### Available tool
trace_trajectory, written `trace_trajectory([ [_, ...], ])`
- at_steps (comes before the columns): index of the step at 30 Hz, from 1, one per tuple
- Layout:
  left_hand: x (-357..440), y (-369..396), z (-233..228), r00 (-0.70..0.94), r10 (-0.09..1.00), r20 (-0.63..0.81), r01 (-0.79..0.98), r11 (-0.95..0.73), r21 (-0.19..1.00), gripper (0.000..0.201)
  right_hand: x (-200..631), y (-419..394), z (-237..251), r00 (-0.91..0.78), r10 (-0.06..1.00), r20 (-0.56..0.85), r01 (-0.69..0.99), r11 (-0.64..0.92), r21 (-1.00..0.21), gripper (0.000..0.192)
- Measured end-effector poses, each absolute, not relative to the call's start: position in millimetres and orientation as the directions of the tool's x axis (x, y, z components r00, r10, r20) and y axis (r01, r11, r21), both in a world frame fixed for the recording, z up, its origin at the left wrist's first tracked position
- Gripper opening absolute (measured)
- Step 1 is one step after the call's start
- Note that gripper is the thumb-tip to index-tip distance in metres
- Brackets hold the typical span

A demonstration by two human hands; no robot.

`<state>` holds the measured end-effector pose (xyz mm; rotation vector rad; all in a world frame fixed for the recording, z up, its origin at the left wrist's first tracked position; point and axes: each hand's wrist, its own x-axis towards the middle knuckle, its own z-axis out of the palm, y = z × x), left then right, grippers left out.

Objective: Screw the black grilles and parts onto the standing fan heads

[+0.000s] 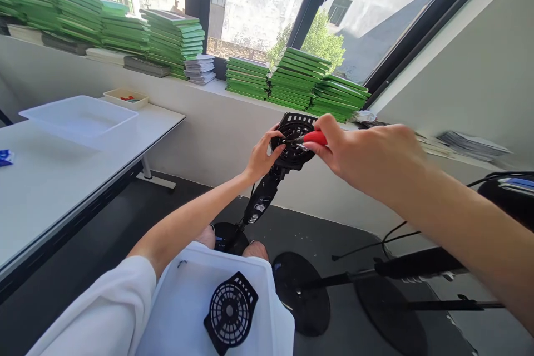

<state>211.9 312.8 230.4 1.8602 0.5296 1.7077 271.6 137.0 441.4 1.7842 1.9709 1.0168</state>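
Nearest us, one black grille (pixel 230 311) already lies loose in the white tray (pixel 187 295) on our lap. We judge the fan (pixel 293 142), held up before the window, only part stripped. Our left hand (pixel 261 157) grips its rim; right hand (pixel 367 158) fingers pinch a red-handled screwdriver (pixel 311 138) at the hub. We cannot see the screw or tip.

A fan head (pixel 293 142) is held up before the window sill (pixel 217 89), with a detached grille (pixel 231 311) in the tray (pixel 187 300) on the person's lap. The tabletop (pixel 62 172) stands to the left, carrying another tray (pixel 79 117).
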Motion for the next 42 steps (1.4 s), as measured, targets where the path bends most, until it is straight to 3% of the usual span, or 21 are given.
trace_trajectory([
  [2,213,313,229,0.118,0.621,0.775,-0.07,-0.773,0.63,0.02,271,137,443,-0.12,0.943,0.311,0.727,-0.13,0.674,0.061],
  [4,212,315,229,0.128,0.603,0.787,-0.054,-0.788,0.613,0.02,274,140,445,-0.115,0.933,0.34,0.751,-0.143,0.645,0.06],
  [7,211,317,229,0.136,0.591,0.795,-0.034,-0.8,0.599,0.024,282,143,446,-0.214,0.95,0.228,0.827,0.052,0.559,0.047],
  [9,211,317,229,0.138,0.585,0.799,-0.038,-0.803,0.595,0.024,282,143,445,-0.264,0.951,0.159,0.806,0.127,0.578,0.046],
  [12,214,316,228,0.131,0.586,0.799,-0.049,-0.802,0.596,0.023,274,139,443,-0.219,0.943,0.252,0.726,-0.015,0.688,0.055],
  [15,215,315,227,0.104,0.599,0.794,-0.048,-0.794,0.606,0.023,266,138,440,-0.181,0.927,0.329,0.738,-0.093,0.668,0.061],
  [21,211,316,229,0.132,0.577,0.806,-0.04,-0.809,0.586,0.019,279,143,439,-0.336,0.922,0.193,0.792,0.166,0.587,0.047],
  [27,215,316,228,0.122,0.588,0.8,-0.05,-0.801,0.597,0.023,265,138,438,-0.186,0.911,0.369,0.762,-0.104,0.639,0.067],
  [30,213,317,228,0.109,0.584,0.804,-0.078,-0.802,0.593,0.021,267,140,438,-0.189,0.938,0.29,0.81,-0.018,0.586,0.057],
  [34,211,317,230,0.138,0.573,0.808,-0.052,-0.81,0.583,0.02,282,146,438,-0.316,0.936,0.159,0.841,0.198,0.504,0.047],
  [36,212,317,231,0.142,0.563,0.814,-0.035,-0.819,0.573,0.023,283,145,439,-0.297,0.935,0.196,0.813,0.139,0.565,0.05],
  [39,212,320,233,0.135,0.542,0.83,-0.01,-0.837,0.548,0.026,274,140,441,-0.178,0.932,0.317,0.767,-0.07,0.638,0.061],
  [42,206,326,237,0.147,0.507,0.849,0.016,-0.86,0.511,0.026,271,140,441,-0.162,0.93,0.33,0.795,-0.076,0.602,0.057],
])
